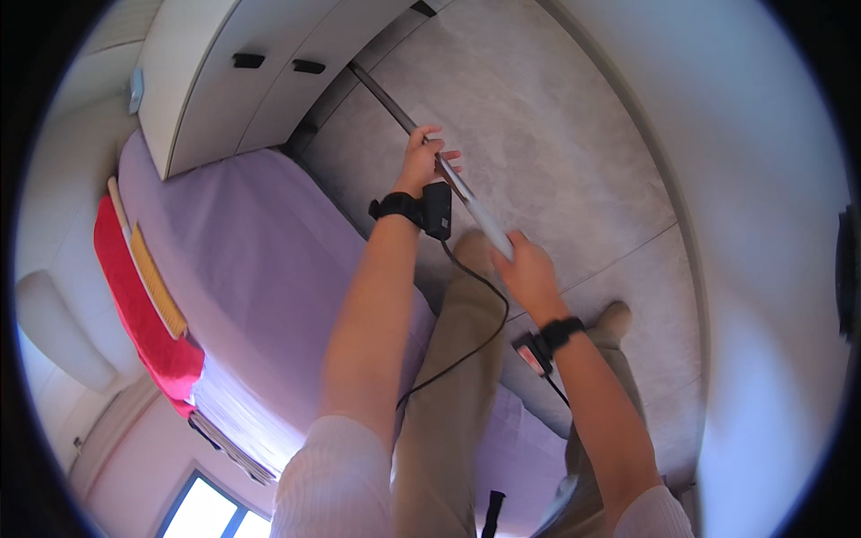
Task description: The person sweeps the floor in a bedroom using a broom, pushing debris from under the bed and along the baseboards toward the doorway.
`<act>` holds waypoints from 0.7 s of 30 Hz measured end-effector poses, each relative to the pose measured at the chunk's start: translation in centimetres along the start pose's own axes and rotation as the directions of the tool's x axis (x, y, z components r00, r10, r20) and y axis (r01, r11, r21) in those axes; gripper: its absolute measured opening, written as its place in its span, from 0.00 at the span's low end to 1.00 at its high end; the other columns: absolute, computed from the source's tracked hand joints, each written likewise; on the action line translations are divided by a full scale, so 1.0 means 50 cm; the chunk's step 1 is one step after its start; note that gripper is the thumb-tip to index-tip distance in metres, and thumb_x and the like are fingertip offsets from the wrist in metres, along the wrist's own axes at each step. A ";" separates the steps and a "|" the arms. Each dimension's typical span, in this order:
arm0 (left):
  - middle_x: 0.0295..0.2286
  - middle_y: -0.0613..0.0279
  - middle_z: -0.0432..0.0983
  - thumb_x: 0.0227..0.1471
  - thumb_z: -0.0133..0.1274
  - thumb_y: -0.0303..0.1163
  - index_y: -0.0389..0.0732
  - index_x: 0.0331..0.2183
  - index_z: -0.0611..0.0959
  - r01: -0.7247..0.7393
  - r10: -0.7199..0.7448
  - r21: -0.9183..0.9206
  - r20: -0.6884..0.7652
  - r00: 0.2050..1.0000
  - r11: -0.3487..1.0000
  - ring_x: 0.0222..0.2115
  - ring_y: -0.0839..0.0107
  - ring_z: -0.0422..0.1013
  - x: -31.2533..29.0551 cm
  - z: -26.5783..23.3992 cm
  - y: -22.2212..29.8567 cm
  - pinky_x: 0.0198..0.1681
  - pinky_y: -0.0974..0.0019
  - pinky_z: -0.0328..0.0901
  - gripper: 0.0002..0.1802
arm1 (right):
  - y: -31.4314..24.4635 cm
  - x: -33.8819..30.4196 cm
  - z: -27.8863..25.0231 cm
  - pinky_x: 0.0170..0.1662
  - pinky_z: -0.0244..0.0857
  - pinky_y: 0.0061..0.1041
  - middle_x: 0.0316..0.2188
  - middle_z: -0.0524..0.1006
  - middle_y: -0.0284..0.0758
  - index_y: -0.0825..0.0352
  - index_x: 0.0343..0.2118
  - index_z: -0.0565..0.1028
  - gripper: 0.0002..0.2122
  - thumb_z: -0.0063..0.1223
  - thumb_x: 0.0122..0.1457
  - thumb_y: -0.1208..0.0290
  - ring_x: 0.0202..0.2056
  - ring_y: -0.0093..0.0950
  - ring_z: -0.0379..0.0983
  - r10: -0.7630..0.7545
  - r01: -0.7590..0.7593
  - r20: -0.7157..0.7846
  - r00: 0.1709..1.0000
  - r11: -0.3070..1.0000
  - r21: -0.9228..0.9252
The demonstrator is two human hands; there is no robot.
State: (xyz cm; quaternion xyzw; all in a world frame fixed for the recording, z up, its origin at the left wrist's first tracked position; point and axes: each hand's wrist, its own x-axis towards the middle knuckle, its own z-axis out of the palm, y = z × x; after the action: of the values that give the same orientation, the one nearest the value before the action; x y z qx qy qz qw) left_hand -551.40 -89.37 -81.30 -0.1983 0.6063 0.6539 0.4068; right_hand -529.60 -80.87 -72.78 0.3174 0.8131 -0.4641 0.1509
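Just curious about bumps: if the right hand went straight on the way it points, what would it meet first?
Probably the fingers of the left hand, farther along the pole that the right hand grips, though depth is unclear.

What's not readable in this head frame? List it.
Head view, all:
- Pole's near end: covered by the right hand.
- Pole's far end: lost in shadow by the cabinet base.
- Left hand's palm: hidden by its back.
- Cable's lower end: behind the left forearm.
- Black object: cut by the right rim.
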 end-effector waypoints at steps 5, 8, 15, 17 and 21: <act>0.25 0.54 0.67 0.49 0.43 0.27 0.50 0.47 0.59 -0.100 0.100 0.546 0.030 0.995 0.832 0.21 0.61 0.72 0.020 0.018 0.086 0.20 0.52 0.70 0.23 | -0.100 0.145 0.026 0.33 0.63 0.41 0.26 0.74 0.49 0.68 0.32 0.71 0.14 0.49 0.52 0.60 0.31 0.48 0.70 0.040 -0.071 0.122 0.992 0.963 0.260; 0.22 0.49 0.70 0.50 0.42 0.31 0.47 0.48 0.54 0.007 -0.037 0.789 0.020 0.999 0.614 0.19 0.62 0.71 -0.016 0.053 0.082 0.10 0.56 0.63 0.24 | -0.061 0.101 -0.009 0.33 0.63 0.40 0.26 0.73 0.49 0.69 0.31 0.71 0.15 0.47 0.54 0.60 0.32 0.48 0.70 0.072 -0.089 0.096 0.993 0.978 0.190; 0.36 0.38 0.72 0.53 0.41 0.45 0.30 0.53 0.53 -0.187 -0.331 0.940 0.280 0.901 0.286 0.36 0.47 0.70 -0.408 0.194 -0.197 0.39 0.54 0.64 0.35 | 0.164 -0.351 -0.215 0.32 0.62 0.35 0.23 0.73 0.47 0.69 0.30 0.71 0.13 0.49 0.54 0.61 0.28 0.43 0.70 0.234 -0.302 0.337 0.912 0.939 0.165; 0.29 0.39 0.73 0.53 0.41 0.48 0.32 0.50 0.58 -0.217 -0.376 0.909 0.352 0.857 0.356 0.33 0.45 0.70 -0.544 0.292 -0.249 0.35 0.51 0.64 0.32 | 0.206 -0.500 -0.330 0.28 0.62 0.35 0.21 0.72 0.47 0.70 0.28 0.70 0.12 0.50 0.54 0.63 0.27 0.46 0.70 0.341 -0.338 0.309 0.888 0.939 -0.066; 0.23 0.45 0.74 0.52 0.44 0.48 0.39 0.38 0.64 -0.239 -0.381 0.804 0.492 0.783 0.545 0.27 0.46 0.71 -0.732 0.410 -0.299 0.28 0.49 0.64 0.22 | 0.162 -0.688 -0.515 0.23 0.59 0.37 0.16 0.70 0.48 0.72 0.24 0.68 0.13 0.53 0.51 0.65 0.21 0.48 0.68 0.456 -0.464 0.280 0.844 0.885 -0.043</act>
State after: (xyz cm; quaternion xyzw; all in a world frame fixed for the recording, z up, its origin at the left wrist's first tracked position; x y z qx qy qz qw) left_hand -513.46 -81.44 -59.35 0.2186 0.6640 0.2927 0.6524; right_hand -497.09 -68.94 -46.05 0.4353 0.6771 -0.4654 0.3681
